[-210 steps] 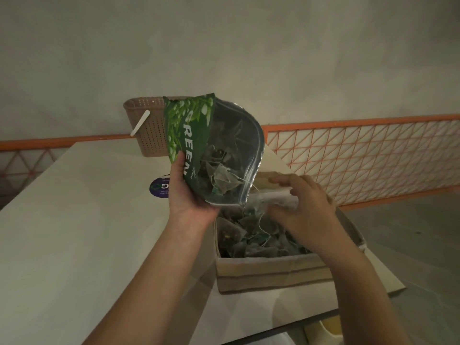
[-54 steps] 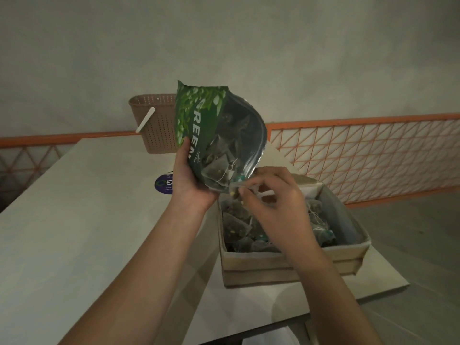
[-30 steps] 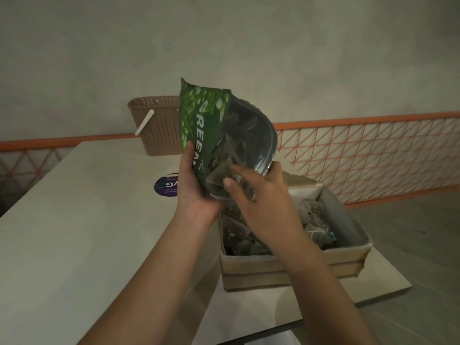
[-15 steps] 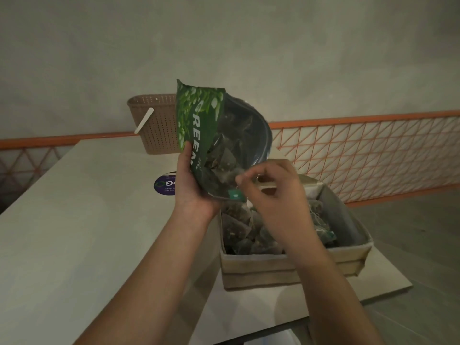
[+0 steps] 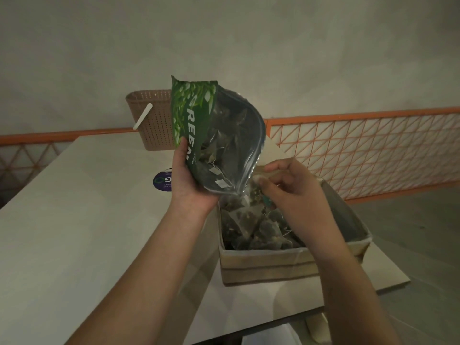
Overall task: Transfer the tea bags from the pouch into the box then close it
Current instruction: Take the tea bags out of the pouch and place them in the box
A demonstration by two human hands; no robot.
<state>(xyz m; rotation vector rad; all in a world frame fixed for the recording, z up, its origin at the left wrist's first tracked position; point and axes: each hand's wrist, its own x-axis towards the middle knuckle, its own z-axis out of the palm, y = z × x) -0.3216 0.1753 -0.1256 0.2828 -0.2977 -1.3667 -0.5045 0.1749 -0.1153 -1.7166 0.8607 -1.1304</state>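
Note:
My left hand point(image 5: 187, 181) grips the green tea pouch point(image 5: 196, 125) by its side and holds it tilted, mouth down, over the open cardboard box point(image 5: 268, 266). Several tea bags show through the pouch's clear window. My right hand point(image 5: 291, 188) is just below the pouch mouth and pinches a pyramid tea bag point(image 5: 255, 194) between thumb and fingers above the box. A pile of tea bags point(image 5: 251, 229) lies in the left half of the box. The box's right part is hidden by my right forearm.
The box stands near the right edge of a pale table point(image 5: 74, 220). A brown perforated basket point(image 5: 154, 120) with a white stick stands at the back. A round purple sticker point(image 5: 162, 181) lies on the table. An orange mesh railing point(image 5: 368, 150) runs behind.
My right hand reached into the pouch mouth, pulled a tea bag out and now holds it lower, over the box. The pouch has stayed tilted in my left hand.

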